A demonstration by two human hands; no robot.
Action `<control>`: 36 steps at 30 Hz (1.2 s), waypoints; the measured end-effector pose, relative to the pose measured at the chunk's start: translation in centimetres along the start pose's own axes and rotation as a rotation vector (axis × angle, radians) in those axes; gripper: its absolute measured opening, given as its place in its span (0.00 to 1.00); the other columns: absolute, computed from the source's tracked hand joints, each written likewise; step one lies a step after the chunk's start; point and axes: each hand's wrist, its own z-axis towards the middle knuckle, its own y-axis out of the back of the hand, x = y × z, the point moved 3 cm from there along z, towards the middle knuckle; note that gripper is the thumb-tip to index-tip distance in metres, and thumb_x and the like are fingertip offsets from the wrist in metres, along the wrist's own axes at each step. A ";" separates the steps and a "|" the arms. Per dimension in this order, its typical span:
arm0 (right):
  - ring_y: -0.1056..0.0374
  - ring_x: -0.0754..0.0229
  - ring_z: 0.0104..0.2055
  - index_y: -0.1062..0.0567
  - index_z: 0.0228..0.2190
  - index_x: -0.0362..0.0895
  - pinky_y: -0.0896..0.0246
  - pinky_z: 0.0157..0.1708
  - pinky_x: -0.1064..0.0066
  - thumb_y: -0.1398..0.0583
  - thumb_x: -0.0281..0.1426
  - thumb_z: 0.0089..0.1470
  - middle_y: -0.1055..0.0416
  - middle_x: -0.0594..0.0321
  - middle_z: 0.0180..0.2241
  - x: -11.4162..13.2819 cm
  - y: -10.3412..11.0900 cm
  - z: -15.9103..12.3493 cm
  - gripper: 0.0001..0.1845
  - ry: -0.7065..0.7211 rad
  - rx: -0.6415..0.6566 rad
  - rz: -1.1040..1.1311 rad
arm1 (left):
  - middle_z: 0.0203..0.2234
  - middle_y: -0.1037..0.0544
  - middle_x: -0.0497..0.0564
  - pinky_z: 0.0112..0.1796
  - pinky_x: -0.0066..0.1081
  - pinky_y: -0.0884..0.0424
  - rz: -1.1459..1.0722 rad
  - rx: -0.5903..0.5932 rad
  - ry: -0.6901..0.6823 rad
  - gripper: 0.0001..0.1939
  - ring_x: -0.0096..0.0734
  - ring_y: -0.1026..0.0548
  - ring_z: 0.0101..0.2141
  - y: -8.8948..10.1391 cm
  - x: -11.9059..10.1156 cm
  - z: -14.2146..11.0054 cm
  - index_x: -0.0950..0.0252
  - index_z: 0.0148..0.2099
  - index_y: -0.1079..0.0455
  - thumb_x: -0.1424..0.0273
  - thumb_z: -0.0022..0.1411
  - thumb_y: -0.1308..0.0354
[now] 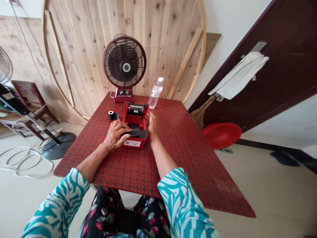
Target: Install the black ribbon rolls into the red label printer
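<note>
The left hand (116, 134) lies over the open front of a boxy red-and-black machine (136, 118) with its hinged lid raised; its fingers are close together, slightly bent, on a flat dark strip (135, 130), and whether they pinch it I cannot tell. The right hand (152, 126) is at the machine's right side, fingers curled, their tips partly hidden, so their grip cannot be told. The machine thus sits between both sets of fingers, on a table (178, 148) covered in dark red diamond-patterned material.

Just beyond the left fingers stands a small black roll with a white core (111, 115). Farther beyond them, at the table's far edge, is a round maroon caged fan (125, 64). Beyond the right fingers stands a clear plastic bottle with a white cap (156, 93).

Behind all this rises a large round panel of pale knotty planks (153, 33). Well left of the fingers are a pedestal fan (5, 67), a dark wooden chair (28, 99) and looped white cable (24, 162) on the pale floor (24, 195). Well right are a dark door (284, 49) with a white towel (239, 74) hanging and a red plastic basin (221, 135).
</note>
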 end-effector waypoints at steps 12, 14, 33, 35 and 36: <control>0.32 0.54 0.58 0.23 0.33 0.47 0.39 0.60 0.55 0.53 0.56 0.60 0.28 0.57 0.55 0.8 1.2 -1.5 0.30 0.187 0.029 -0.119 | 0.49 0.23 0.60 0.57 0.51 0.36 0.078 -0.164 0.092 0.27 0.48 0.30 0.54 0.6 0.4 -1.0 0.59 0.49 0.26 0.46 0.68 0.57; 0.34 0.55 0.59 0.23 0.33 0.48 0.44 0.63 0.55 0.52 0.52 0.61 0.28 0.57 0.54 0.9 1.7 -3.0 0.26 0.265 0.012 -0.208 | 0.53 0.26 0.63 0.58 0.51 0.38 0.069 -0.199 0.114 0.32 0.49 0.32 0.56 0.7 0.6 -1.0 0.62 0.56 0.30 0.44 0.68 0.60; 0.36 0.54 0.58 0.25 0.41 0.48 0.46 0.65 0.54 0.50 0.51 0.58 0.29 0.58 0.51 -0.1 1.8 -5.1 0.24 0.291 0.001 -0.206 | 0.51 0.23 0.59 0.58 0.47 0.37 -0.181 -0.191 0.236 0.29 0.45 0.30 0.55 -0.6 1.6 -1.4 0.63 0.52 0.27 0.49 0.72 0.61; 0.33 0.54 0.57 0.29 0.51 0.47 0.42 0.62 0.53 0.49 0.51 0.59 0.30 0.56 0.54 -0.8 1.8 -5.1 0.28 0.204 -0.023 -0.100 | 0.49 0.23 0.59 0.52 0.42 0.32 -0.323 -0.299 0.422 0.28 0.42 0.27 0.51 -0.6 2.2 -1.5 0.63 0.53 0.28 0.49 0.70 0.57; 0.32 0.55 0.56 0.32 0.55 0.47 0.40 0.61 0.53 0.49 0.51 0.59 0.30 0.55 0.55 -1.1 1.8 -5.1 0.30 0.160 -0.032 -0.055 | 0.47 0.22 0.58 0.48 0.39 0.30 -0.411 -0.339 0.530 0.26 0.40 0.26 0.47 -0.7 2.6 -1.6 0.63 0.52 0.29 0.49 0.69 0.54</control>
